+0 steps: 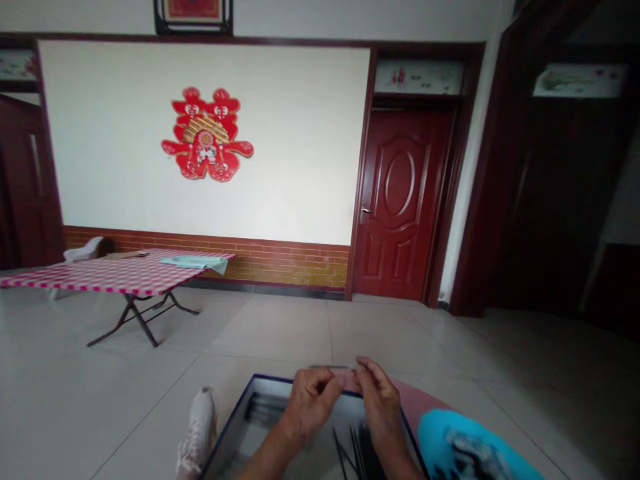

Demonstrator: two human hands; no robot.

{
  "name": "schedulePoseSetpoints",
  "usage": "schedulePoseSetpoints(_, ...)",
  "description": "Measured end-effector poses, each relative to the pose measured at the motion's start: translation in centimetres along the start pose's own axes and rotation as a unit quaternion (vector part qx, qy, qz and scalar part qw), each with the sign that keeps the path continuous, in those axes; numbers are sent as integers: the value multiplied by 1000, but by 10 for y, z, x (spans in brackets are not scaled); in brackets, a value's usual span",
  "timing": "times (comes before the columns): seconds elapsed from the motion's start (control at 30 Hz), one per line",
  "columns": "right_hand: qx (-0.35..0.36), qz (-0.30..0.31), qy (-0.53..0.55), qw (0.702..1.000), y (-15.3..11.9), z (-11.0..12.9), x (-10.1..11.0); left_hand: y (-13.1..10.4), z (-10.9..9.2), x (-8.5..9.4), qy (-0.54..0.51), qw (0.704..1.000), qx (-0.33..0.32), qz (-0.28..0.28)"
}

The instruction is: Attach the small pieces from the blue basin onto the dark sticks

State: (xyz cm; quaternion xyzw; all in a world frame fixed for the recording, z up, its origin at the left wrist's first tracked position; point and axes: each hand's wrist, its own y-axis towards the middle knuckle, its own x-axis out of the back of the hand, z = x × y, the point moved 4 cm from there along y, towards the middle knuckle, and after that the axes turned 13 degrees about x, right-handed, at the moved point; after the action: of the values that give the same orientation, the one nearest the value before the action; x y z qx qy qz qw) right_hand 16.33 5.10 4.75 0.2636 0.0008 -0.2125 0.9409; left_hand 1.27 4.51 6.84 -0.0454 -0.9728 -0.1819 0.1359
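Observation:
Over a white tray with a dark blue rim (273,379), both hands are raised close together. My left hand (313,399) has its thumb and index finger pinched; what lies between them is too small to name. The fingers of my right hand (379,393) are likewise pressed together, around something I cannot make out. Several thin black rods (354,453) lie in the tray beneath the hands. More dark, blurred strips (265,410) rest at the tray's left side.
Right of the tray is a bright blue container (465,440) with dark contents, on a pink surface (425,401). A white shoe (200,423) is at the left. Farther off stands a checkered folding table (120,273); a red door (400,200) is behind.

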Motion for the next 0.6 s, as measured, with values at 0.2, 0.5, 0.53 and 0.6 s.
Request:
schedulePoseSetpoints(0.2, 32, 55, 18, 998, -4, 4, -8, -11, -11, -3, 220, 955, -194, -39)
schedulePoseSetpoints(0.5, 55, 239, -170, 954, -18, -8, -23, 6, 20, 9, 242, 948, -174, -109)
schedulePoseSetpoints(0.53, 73, 278, -251, 924, -22, -13, -24, 8, 21, 14, 246, 946, -168, -126)
schedulePoseSetpoints(0.6, 92, 330, -390, 855, -33, -24, -24, 10, 21, 22, 256, 941, -157, -159)
